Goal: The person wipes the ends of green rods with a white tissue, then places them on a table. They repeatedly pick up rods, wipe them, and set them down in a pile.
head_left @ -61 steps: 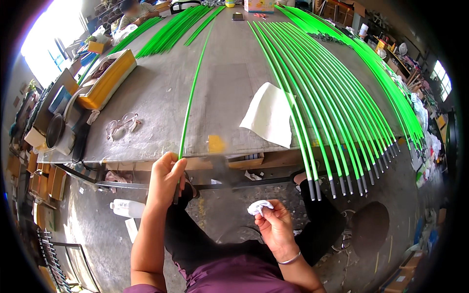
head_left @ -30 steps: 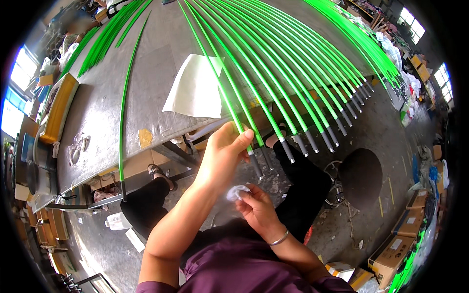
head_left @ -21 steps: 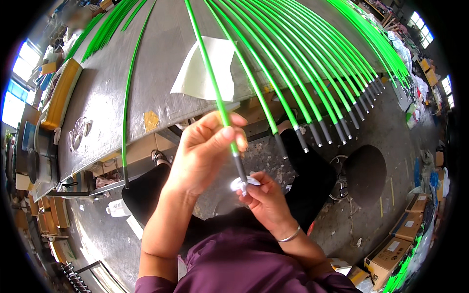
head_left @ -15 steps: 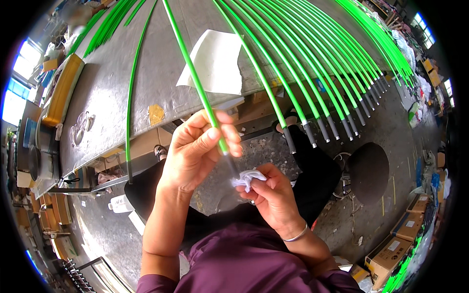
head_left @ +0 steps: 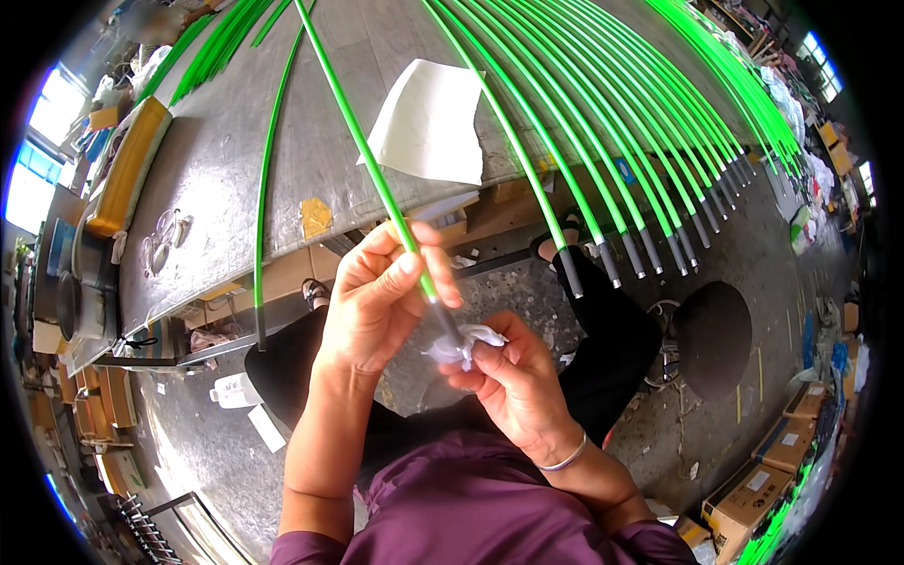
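My left hand (head_left: 377, 299) is closed round a long green rod (head_left: 363, 141), just above its dark grey end. The rod slants away from me over the table. Pinched in the fingers of my right hand (head_left: 513, 381) is a crumpled white cloth (head_left: 466, 346), pressed against the rod's grey tip and partly wrapping it. The cloth hides the very end of the rod. To the right, a row of similar green rods (head_left: 574, 141) lies with the grey ends jutting over the table edge. One more rod (head_left: 265, 179) lies alone at the left.
The grey table (head_left: 217, 188) carries a white sheet (head_left: 428, 122), coiled wire (head_left: 162, 243) and bundles of rods (head_left: 221, 52). A dark round stool (head_left: 713, 337) stands at the right, cardboard boxes (head_left: 749, 494) beyond it. A white bottle (head_left: 233, 391) lies on the floor at left.
My right hand and the cloth have moved slightly left and down, and the cloth now covers more of the rod's tip. The whole view has shifted a little to the right.
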`<move>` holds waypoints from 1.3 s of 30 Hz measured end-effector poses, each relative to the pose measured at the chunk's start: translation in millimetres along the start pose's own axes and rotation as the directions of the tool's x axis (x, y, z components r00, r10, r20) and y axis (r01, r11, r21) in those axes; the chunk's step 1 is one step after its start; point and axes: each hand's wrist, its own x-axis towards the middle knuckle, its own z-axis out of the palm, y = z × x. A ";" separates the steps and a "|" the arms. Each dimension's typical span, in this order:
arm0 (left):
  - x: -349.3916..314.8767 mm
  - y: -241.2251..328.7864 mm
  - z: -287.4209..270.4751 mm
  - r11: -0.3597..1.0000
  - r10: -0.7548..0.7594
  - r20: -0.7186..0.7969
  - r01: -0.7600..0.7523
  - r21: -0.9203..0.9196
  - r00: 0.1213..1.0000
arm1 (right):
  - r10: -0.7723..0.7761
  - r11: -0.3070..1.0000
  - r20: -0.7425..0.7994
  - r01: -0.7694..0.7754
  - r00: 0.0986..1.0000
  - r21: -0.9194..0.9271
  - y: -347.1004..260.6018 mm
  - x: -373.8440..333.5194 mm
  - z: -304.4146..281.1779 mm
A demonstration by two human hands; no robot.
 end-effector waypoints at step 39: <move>-10.1 2.3 10.8 0.877 0.195 -0.301 -0.029 0.479 0.933 | -0.224 0.953 -0.061 0.205 0.973 -0.223 0.9 -2.8 0.1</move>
